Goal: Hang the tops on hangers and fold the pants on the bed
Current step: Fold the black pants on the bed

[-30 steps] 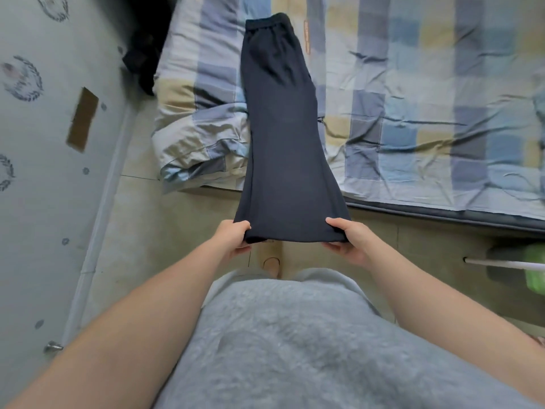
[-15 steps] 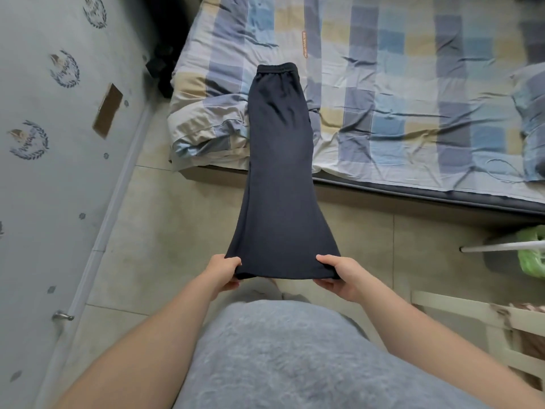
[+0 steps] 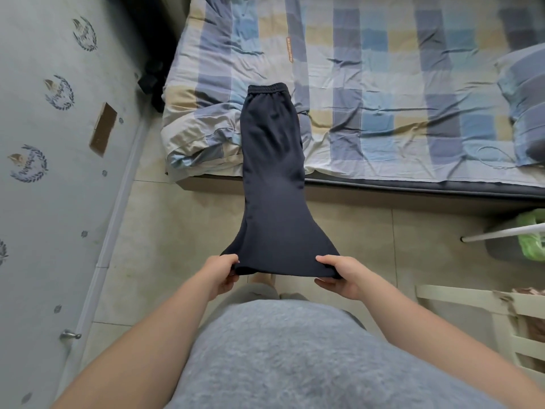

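Observation:
Dark navy pants [image 3: 274, 184], folded lengthwise leg on leg, stretch from the bed toward me. Their elastic waistband lies on the checked bed sheet [image 3: 383, 93] near the bed's front left corner, and the legs hang in the air over the floor. My left hand [image 3: 222, 271] pinches the left corner of the hem. My right hand [image 3: 339, 274] grips the right corner of the hem, thumb on top. No tops or hangers are in view.
A crumpled checked quilt [image 3: 194, 134] lies at the bed's left corner. A pillow [image 3: 525, 104] sits at the right edge. A patterned wall [image 3: 44, 172] runs along the left. A white rod [image 3: 501, 233], a green bag [image 3: 530, 240] and a white frame [image 3: 477, 302] stand at the right.
Both hands have pulled the hem back toward me, away from the bed. The waistband has slid nearer the bed's front edge, and more of the legs now hangs over the floor.

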Motion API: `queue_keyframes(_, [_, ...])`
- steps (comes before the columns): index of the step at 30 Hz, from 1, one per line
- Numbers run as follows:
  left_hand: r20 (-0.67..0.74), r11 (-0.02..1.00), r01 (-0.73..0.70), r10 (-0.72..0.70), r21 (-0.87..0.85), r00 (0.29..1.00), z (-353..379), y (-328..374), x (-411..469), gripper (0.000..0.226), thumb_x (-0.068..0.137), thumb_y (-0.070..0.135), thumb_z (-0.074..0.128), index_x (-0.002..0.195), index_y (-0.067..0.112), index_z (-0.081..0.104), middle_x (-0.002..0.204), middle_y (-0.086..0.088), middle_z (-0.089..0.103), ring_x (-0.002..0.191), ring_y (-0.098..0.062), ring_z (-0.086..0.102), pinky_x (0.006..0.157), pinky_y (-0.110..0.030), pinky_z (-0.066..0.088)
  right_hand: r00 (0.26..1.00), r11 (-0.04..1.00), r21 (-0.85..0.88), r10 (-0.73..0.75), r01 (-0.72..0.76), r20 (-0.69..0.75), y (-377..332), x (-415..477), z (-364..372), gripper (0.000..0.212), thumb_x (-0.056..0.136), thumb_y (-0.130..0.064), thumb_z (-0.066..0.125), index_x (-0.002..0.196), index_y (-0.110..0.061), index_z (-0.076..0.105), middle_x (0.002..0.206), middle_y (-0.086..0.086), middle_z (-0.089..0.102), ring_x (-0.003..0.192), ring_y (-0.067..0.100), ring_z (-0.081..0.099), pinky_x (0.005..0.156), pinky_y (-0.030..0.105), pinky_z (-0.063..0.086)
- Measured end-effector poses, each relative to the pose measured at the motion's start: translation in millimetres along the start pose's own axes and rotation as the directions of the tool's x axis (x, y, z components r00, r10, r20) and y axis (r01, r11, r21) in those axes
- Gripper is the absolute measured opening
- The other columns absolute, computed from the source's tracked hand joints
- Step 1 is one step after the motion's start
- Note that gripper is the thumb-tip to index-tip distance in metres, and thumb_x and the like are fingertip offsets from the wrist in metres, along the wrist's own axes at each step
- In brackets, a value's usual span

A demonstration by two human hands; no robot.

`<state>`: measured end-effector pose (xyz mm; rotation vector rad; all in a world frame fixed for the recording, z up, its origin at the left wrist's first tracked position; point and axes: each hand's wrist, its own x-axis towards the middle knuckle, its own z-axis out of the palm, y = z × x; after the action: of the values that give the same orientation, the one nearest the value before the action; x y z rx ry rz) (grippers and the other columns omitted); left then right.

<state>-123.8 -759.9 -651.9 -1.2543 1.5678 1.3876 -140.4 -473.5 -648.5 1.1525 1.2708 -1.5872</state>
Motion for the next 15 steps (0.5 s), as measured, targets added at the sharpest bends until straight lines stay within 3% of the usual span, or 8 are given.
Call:
queue_keyframes(5, [0.018,0.978,-0.073,0.078,-0.197,0.997,6.5,78.6,20.6,0.008,0.092,0.015,0.052,0.087,0.013,0.057,0.057,-0.001,0.051,0.051,-0.015,0.048,0.05,-0.021,0.04,0.997,0.996,0.053,-0.068,0.069,-0.024,-76.5,17.2,20.4,0.027,0.085,-0.011,0.076,0.109,-0.009,0.065,0.1,0.01,0.069,0.076,0.025,0.067,0.074,0.039,0.059])
queue_keyframes(9, [0.018,0.927,-0.114,0.129,-0.357,0.991,8.7,166.5,44.8,0.011,0.093,0.014,0.05,0.084,0.013,0.057,0.051,0.001,0.051,0.041,-0.011,0.048,0.044,-0.017,0.041,0.99,0.988,0.077,-0.131,0.135,-0.056,-158.5,37.4,50.7,0.009,0.087,-0.012,0.076,0.091,-0.009,0.068,0.085,0.008,0.069,0.074,0.024,0.066,0.067,0.038,0.061])
queue_keyframes(12, [0.048,0.916,-0.089,0.116,-0.39,0.992,5.2,240.3,66.3,0.013,0.095,0.017,0.05,0.083,0.014,0.057,0.054,0.001,0.051,0.05,-0.012,0.05,0.053,-0.024,0.042,0.987,0.981,0.111,-0.153,0.158,-0.05,-225.1,54.2,78.6,0.008,0.091,-0.013,0.072,0.086,-0.009,0.066,0.067,0.006,0.071,0.06,0.019,0.068,0.055,0.032,0.061])
queue_keyframes(15, [0.079,0.919,-0.051,0.088,-0.391,0.993,-4.3,316.8,89.4,0.013,0.096,0.018,0.051,0.086,0.013,0.058,0.059,-0.001,0.054,0.057,-0.014,0.052,0.057,-0.026,0.043,0.991,0.975,0.183,-0.117,0.128,-0.069,-291.0,71.8,109.5,0.009,0.093,-0.014,0.069,0.091,-0.008,0.062,0.089,0.011,0.067,0.073,0.021,0.067,0.063,0.034,0.057])
